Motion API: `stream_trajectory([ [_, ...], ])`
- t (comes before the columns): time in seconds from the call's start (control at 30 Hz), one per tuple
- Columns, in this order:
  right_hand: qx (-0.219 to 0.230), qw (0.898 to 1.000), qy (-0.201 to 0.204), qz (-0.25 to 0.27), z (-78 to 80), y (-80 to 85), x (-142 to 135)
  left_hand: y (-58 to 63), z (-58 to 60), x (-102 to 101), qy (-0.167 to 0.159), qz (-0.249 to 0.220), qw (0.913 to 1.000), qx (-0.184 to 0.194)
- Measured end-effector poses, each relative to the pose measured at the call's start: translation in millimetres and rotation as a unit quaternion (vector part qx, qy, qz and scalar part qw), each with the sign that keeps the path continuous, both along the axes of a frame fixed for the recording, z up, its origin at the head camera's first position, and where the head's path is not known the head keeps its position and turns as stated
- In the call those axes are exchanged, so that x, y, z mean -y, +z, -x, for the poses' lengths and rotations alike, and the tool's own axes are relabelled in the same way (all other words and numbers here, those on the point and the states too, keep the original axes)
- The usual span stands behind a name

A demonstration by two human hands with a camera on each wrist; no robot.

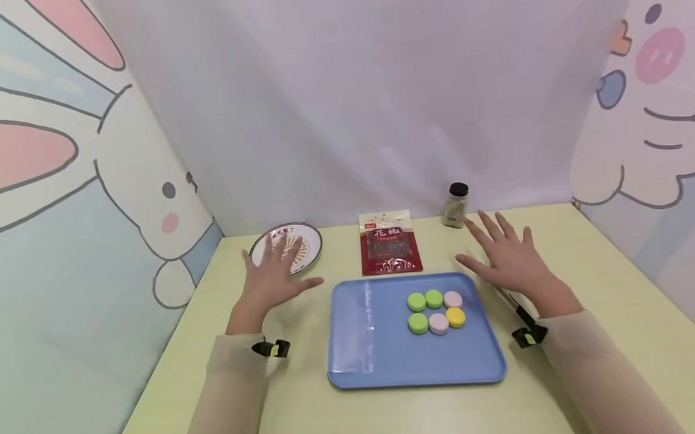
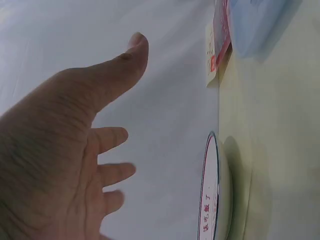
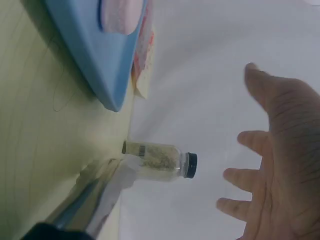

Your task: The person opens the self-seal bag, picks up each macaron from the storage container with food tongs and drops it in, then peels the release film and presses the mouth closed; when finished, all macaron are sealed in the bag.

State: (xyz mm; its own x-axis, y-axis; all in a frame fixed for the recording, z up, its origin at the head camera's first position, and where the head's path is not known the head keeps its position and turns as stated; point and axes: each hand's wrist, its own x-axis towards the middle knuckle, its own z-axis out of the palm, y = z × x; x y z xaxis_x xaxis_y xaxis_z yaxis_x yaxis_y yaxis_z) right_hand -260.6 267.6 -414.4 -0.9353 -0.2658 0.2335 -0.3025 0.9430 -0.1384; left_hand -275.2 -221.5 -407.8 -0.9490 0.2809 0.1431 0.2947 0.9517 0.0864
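Observation:
My left hand (image 1: 271, 280) hovers with fingers spread, in front of a white bowl-like plate (image 1: 309, 244) with a dark rim. My right hand (image 1: 512, 264) is likewise spread and holds nothing, right of a blue tray (image 1: 384, 356). Small macaron-shaped pieces lie on the tray's right half: three green (image 1: 418, 323), two pink (image 1: 438, 323) and one yellow (image 1: 455, 317). Below the right hand lies a long shiny utensil (image 3: 80, 205) with a black handle, partly hidden; its kind is unclear. The left wrist view shows the plate's raised side (image 2: 224, 195).
Behind the tray lies a red and white spice packet (image 1: 390, 244). A clear jar (image 1: 455, 210) with a black lid, holding pale contents, stands at the back, near the right fingertips. A pale curtain (image 1: 342, 112) closes off the table's back; cartoon-printed panels flank both sides.

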Motion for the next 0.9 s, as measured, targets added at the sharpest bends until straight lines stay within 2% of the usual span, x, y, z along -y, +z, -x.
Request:
stream_trajectory([
  [0.07,0.027,0.999,-0.007,0.022,-11.5,-0.6,-10.2,-6.9,-11.9,-7.1,-0.048,-0.016,0.9984,0.027],
  [0.17,0.074,0.996,-0.028,0.044,-31.0,-4.4,-28.0,-19.1,-31.0,-21.0,-0.126,-0.032,0.9875,0.089],
  [0.27,0.113,0.991,-0.047,0.056,-45.2,-13.2,-40.8,-30.5,-42.2,-34.8,-0.166,-0.015,0.9786,0.121],
  [0.4,0.111,0.988,-0.063,0.084,-50.1,-30.3,-46.9,-42.7,-44.1,-45.5,-0.168,0.021,0.9781,0.121],
  [0.5,0.099,0.987,-0.079,0.096,-50.2,-38.1,-50.4,-47.1,-43.2,-49.0,-0.164,0.026,0.9779,0.127],
  [0.63,0.146,0.981,-0.089,0.090,-52.4,-28.3,-54.8,-48.9,-41.0,-52.4,-0.149,0.002,0.9820,0.117],
  [0.77,0.188,0.975,-0.076,0.088,-52.4,-22.3,-59.1,-53.2,-38.0,-54.4,-0.132,-0.035,0.9870,0.084],
  [0.9,0.159,0.981,-0.066,0.092,-47.7,-30.3,-61.1,-62.6,-37.4,-53.1,-0.131,-0.058,0.9892,0.030],
])
